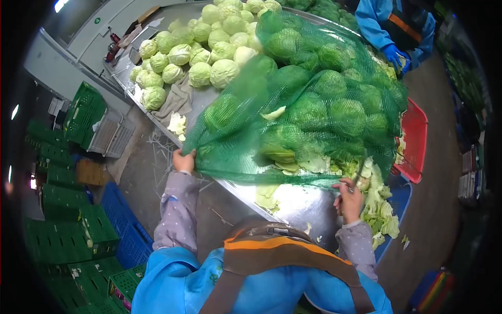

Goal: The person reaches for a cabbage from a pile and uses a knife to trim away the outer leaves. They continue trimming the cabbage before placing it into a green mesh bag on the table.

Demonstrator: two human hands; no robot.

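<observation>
A green mesh net [225,152] is spread over a heap of cabbages [308,110] on the metal table [314,203]. My left hand [184,161] grips the net's near left corner, closed around the mesh at the table's edge. At the net's near right end, my right hand [350,200] is closed around a knife [360,171] whose blade points away from me. The net's front edge stretches between both hands; whether the right fingers also pinch it is hard to make out. Cut leaves [380,212] lie just beyond the right hand, some hanging over the table edge.
Bare, trimmed-looking cabbages [225,73] are piled at the far left, beside a grey cloth [175,99]. A red crate [415,136] and a blue bin [398,196] flank the right side. Another person's blue-gloved hand [393,55] works at far right. Green crates [68,204] stand left.
</observation>
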